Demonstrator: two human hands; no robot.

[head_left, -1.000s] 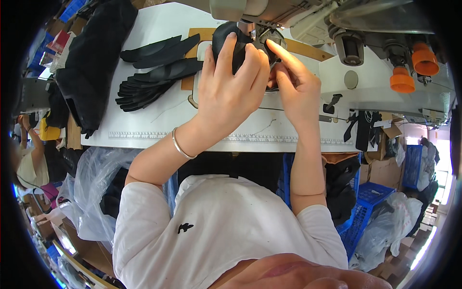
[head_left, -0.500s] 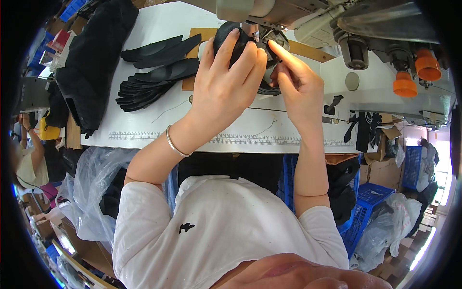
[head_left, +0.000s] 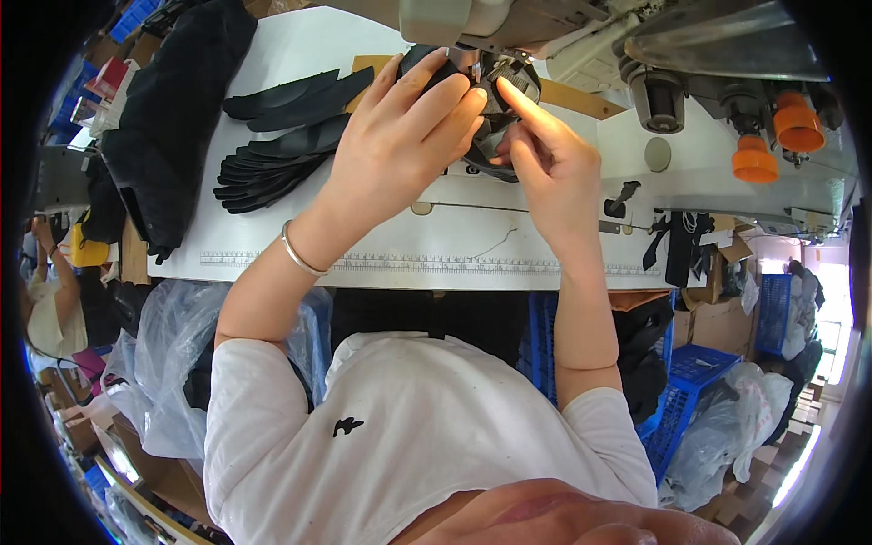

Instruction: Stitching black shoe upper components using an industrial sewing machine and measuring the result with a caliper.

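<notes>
Leftward slid my left hand (head_left: 395, 141), apart from my right hand (head_left: 556, 159), both at the black piece (head_left: 417, 58) ahead. Grip, long axis: couldn't tell.

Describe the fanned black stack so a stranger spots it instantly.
Start at the flat white table. Left of the bare left hand lies a stack of thin, curved black pieces; many fanned edges distinguish it from the smaller black pile beyond.
</notes>
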